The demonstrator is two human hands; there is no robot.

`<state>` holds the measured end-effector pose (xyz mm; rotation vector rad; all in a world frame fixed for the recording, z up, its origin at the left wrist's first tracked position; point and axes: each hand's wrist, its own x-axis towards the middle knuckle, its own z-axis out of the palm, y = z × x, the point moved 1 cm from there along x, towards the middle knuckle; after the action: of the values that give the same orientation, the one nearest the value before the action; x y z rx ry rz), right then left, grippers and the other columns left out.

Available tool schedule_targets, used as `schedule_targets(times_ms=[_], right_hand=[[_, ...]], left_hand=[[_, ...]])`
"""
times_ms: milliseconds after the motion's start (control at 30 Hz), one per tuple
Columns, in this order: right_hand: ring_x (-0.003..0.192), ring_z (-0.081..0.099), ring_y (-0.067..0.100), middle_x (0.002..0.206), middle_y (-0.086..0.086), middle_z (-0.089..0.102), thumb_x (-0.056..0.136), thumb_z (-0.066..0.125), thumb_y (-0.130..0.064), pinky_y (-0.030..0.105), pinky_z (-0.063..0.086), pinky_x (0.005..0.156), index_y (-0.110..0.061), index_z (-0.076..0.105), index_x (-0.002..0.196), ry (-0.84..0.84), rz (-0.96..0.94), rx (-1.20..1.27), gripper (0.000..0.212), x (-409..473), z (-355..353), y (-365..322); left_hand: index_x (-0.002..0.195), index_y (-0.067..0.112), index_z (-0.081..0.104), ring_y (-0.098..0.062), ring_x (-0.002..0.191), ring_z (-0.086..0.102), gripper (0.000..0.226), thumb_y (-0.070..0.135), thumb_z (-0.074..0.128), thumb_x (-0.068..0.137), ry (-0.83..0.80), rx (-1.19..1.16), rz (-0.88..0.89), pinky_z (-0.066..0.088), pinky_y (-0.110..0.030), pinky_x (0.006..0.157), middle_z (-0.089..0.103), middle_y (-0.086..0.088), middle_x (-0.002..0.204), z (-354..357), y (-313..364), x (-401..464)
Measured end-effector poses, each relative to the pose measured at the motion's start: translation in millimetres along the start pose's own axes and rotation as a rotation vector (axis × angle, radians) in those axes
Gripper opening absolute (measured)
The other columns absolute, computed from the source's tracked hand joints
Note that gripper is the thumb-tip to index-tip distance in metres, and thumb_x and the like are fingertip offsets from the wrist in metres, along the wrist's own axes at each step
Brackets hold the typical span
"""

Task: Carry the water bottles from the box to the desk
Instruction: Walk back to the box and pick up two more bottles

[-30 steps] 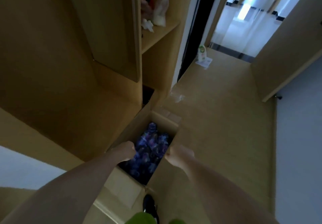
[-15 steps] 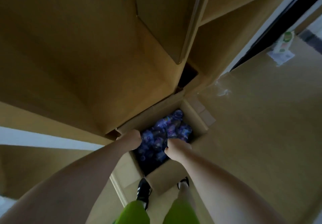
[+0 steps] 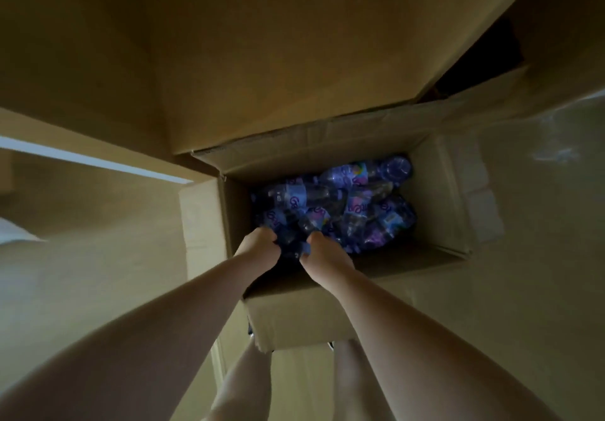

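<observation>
Looked like a home interior, dim light: tan wood-look floor (image 3: 523,289), matching wooden cabinet panels (image 3: 262,60) rising to the wall, an open cardboard box (image 3: 294,319) of bottled water (image 3: 327,204) set on the floor beside them.

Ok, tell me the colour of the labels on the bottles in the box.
Pale blue with purple lettering, as the head view shows on the bottle labels.

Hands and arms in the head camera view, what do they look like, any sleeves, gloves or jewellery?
Both arms are bare from the picture's lower edge to the hands: no sleeves show. The left hand and right hand wear no gloves, and no watch, bracelet or ring is visible, though the light is dim. The fingertips are hidden among the bottles, so nails cannot be judged.
</observation>
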<state>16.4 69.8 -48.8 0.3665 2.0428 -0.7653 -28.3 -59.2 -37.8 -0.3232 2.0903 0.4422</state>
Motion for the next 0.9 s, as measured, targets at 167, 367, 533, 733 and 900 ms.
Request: schedule_targets(times_ms=[167,367,533,733,900], right_hand=[[0.110,0.057,0.030,0.125,0.012,0.055,0.098,0.049,-0.024,0.044,0.052,0.088,-0.011,0.041,0.135,-0.031,-0.028,0.005,0.040,68,28,26],[0.087,0.058,0.027,0.101,0.012,0.059,0.098,0.051,-0.023,0.037,0.046,0.067,-0.006,0.051,0.118,-0.084,-0.017,0.105,0.026,117,58,56],[0.092,0.059,0.032,0.106,0.016,0.061,0.098,0.052,-0.024,0.037,0.043,0.068,-0.004,0.051,0.121,-0.102,-0.017,0.062,0.030,141,68,70],[0.107,0.058,0.033,0.123,0.015,0.056,0.097,0.054,-0.024,0.039,0.048,0.079,-0.008,0.045,0.128,-0.171,-0.016,0.001,0.036,152,73,71],[0.128,0.043,0.033,0.142,0.012,0.042,0.088,0.067,-0.025,0.045,0.044,0.101,-0.016,0.033,0.139,-0.209,-0.074,0.017,0.062,144,71,70]], left_hand=[[0.136,0.010,0.043,-0.035,0.124,0.046,0.050,0.008,0.053,0.087,0.064,0.013,-0.096,0.044,-0.038,0.099,0.046,-0.017,0.135,34,-18,68],[0.133,0.007,0.043,-0.038,0.122,0.046,0.046,0.007,0.053,0.089,0.000,0.084,-0.235,0.041,-0.045,0.104,0.045,-0.021,0.134,70,-49,114],[0.121,0.006,0.053,-0.034,0.111,0.056,0.030,0.001,0.051,0.092,0.161,0.154,-0.147,0.045,-0.039,0.089,0.058,-0.018,0.122,80,-65,129],[0.119,0.009,0.053,-0.028,0.109,0.051,0.035,0.013,0.063,0.085,0.203,0.297,0.084,0.043,-0.033,0.085,0.052,-0.012,0.120,84,-63,117],[0.109,0.012,0.061,-0.022,0.107,0.052,0.031,0.026,0.066,0.082,0.219,0.363,0.316,0.042,-0.027,0.084,0.056,-0.004,0.110,69,-48,111]])
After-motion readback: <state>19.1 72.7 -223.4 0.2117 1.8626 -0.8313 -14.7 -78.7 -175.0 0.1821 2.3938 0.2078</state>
